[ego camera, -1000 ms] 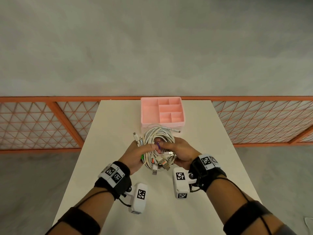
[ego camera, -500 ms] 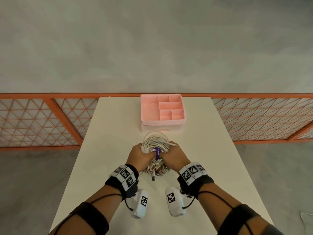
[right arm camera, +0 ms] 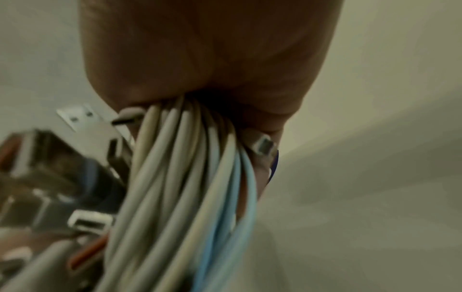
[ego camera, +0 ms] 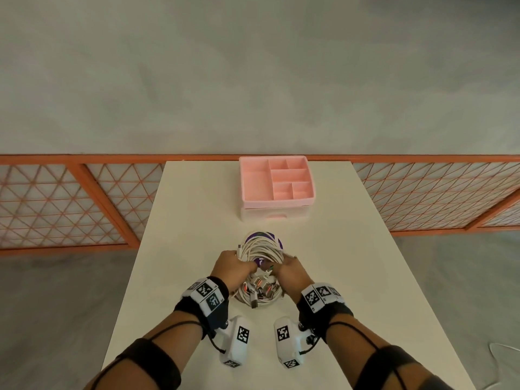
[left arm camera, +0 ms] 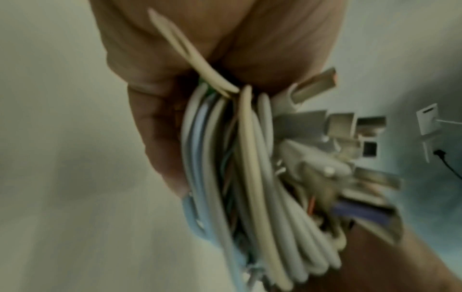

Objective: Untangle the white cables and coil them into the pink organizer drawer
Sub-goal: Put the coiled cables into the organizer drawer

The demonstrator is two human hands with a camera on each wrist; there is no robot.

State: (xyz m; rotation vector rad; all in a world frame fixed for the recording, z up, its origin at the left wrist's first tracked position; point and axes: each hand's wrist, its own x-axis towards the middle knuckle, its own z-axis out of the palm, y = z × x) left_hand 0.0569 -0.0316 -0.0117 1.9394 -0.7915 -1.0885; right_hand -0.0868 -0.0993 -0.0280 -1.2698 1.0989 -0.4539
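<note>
A bundle of coiled white cables (ego camera: 260, 249) with several USB plugs hanging at its near end is held just above the white table (ego camera: 337, 263). My left hand (ego camera: 230, 267) grips the bundle's left side, fingers curled round the strands (left arm camera: 250, 168). My right hand (ego camera: 291, 270) grips the right side, the strands (right arm camera: 180, 177) running out of its fist. A purple band (ego camera: 257, 260) shows at the coil's middle and far rim. The pink organizer (ego camera: 277, 178) stands beyond the bundle at the table's far edge, its drawer (ego camera: 274, 213) closed under the divided top tray.
An orange lattice railing (ego camera: 84, 204) runs behind and beside the table. Grey floor lies on both sides. Bare tabletop flanks the bundle to the left and right.
Both hands drew closer together and nearer to me, squeezing the bundle into a tighter coil. The loose plugs that lay toward the organizer are now gathered in.
</note>
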